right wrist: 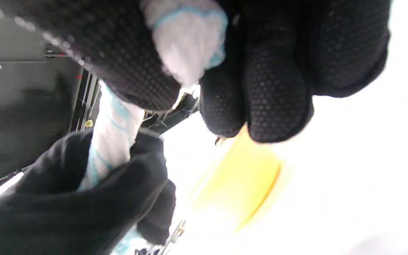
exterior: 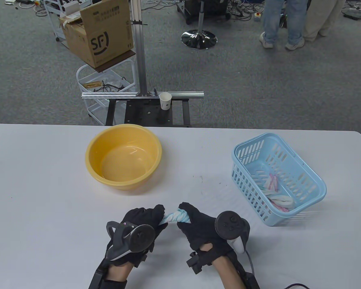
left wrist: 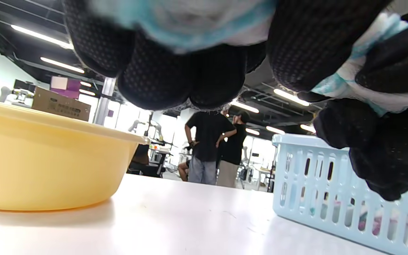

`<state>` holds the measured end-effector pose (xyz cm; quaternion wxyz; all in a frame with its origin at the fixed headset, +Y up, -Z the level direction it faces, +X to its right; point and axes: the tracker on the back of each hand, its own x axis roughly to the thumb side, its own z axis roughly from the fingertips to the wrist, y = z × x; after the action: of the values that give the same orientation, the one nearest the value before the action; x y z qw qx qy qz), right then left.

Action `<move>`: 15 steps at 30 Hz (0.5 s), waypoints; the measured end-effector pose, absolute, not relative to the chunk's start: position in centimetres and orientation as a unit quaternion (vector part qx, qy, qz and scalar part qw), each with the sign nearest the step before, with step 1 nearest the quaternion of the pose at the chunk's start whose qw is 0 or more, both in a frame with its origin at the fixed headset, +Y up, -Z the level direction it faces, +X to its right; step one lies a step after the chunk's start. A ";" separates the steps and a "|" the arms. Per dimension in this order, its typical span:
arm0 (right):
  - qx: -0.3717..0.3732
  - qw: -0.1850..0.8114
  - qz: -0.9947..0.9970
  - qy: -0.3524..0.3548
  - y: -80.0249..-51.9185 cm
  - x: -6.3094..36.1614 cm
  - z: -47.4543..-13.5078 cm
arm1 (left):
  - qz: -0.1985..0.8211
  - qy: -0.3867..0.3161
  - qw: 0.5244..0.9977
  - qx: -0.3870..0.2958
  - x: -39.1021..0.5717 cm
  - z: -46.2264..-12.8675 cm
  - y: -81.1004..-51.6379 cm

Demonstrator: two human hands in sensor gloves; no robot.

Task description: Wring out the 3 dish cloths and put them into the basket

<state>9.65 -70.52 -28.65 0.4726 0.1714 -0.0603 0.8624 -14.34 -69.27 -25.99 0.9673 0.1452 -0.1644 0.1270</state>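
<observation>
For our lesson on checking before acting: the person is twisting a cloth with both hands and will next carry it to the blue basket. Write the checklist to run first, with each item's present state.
1. Both hands grip the cloth: ok; left hand and right hand each curl round one end.
2. Cloth twisted tight: ok, it shows a rope-like twist.
3. Cloth wrung dry: cannot tell.
4. Basket within the right hand's side, open side up: ok.
5. Room in the basket: ok; pink and white cloths cover only part of the bottom.
6. Yellow basin holds no further cloth: ok.
</observation>
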 end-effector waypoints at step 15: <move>-0.079 0.382 0.883 -0.262 -61.3 22.2 -30.1 | 0.204 -0.124 0.963 0.124 -16.5 -26.9 -70.5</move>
<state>22.24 -61.35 -30.09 0.3817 -0.0792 -0.2620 0.8828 -16.46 -70.50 -26.89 0.9632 0.1235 -0.1239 0.2040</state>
